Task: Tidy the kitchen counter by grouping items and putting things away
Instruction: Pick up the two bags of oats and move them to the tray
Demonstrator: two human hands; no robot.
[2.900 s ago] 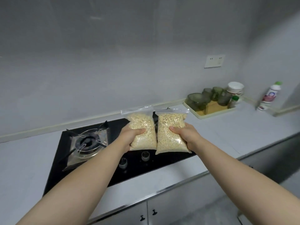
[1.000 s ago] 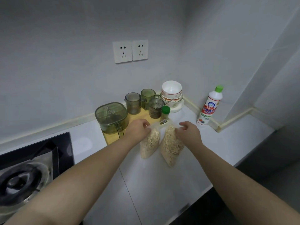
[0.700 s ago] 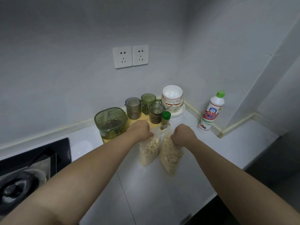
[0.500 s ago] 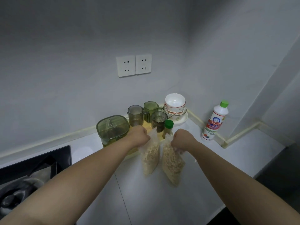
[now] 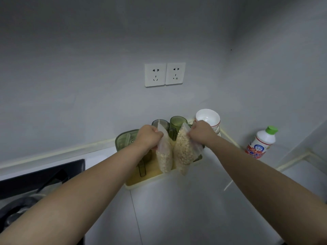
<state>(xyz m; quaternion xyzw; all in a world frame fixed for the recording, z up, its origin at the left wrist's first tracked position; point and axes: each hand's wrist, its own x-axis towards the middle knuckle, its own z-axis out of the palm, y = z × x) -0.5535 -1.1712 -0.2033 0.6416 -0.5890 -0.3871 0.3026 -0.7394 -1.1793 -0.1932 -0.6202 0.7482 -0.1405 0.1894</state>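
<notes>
Fingers clenched, the left hand (image 5: 149,137) has lifted one grain bag (image 5: 165,157) and the right hand (image 5: 201,132) the other grain bag (image 5: 184,152) off the worktop (image 5: 177,209), likely for storing elsewhere.

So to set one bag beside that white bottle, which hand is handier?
Probably the right hand: the fuller bag it grips hangs nearer the white bottle. The left hand holds the other bag farther off, over the yellow tray.

We face a home kitchen: gas hob (image 5: 53,172) at nine o'clock, stacked bowls (image 5: 208,119) and green cups (image 5: 177,121) at one, white counter (image 5: 177,209).
</notes>
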